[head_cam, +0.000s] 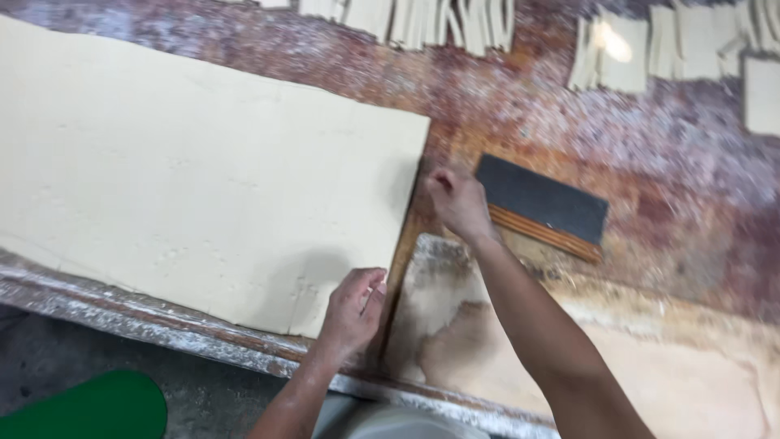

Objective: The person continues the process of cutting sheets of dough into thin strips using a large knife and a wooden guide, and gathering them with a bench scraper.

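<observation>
On the floured table (pixel 650 162), the dough sheet (pixel 203 187) lies flat and uncut. Left hand (pixel 353 309) and right hand (pixel 459 203) pinch its right edge; cut strips (pixel 431 20) lie beyond, scraper (pixel 540 199) nearby.

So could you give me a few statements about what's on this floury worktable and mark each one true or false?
1. Both hands touch the right edge of the dough sheet. True: the left hand is near the table's front, the right hand farther back.
2. The right hand grips the scraper. False: it lies on the table beside that hand.
3. Cut dough strips lie along the far side. True.
4. The dough sheet is rolled up. False: it lies flat.
</observation>
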